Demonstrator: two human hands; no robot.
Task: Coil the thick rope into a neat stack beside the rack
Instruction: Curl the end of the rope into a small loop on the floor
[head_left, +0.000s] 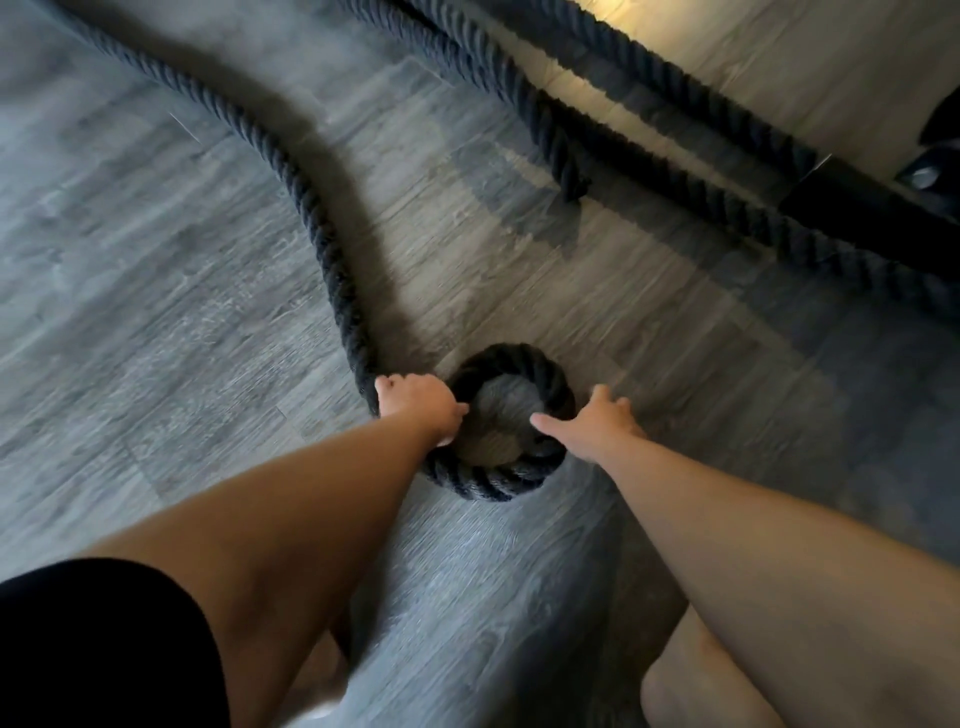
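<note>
In the head view, your left hand (415, 402) grips the thick rope (332, 260) where it enters a small coil (511, 421) on the grey floor (156, 312). Your right hand (592, 423) is spread wide, fingers resting on the coil's right side. The rest of the rope runs away toward the floor's upper left; more rope lies along a dark rack base (883, 208) at upper right.
</note>
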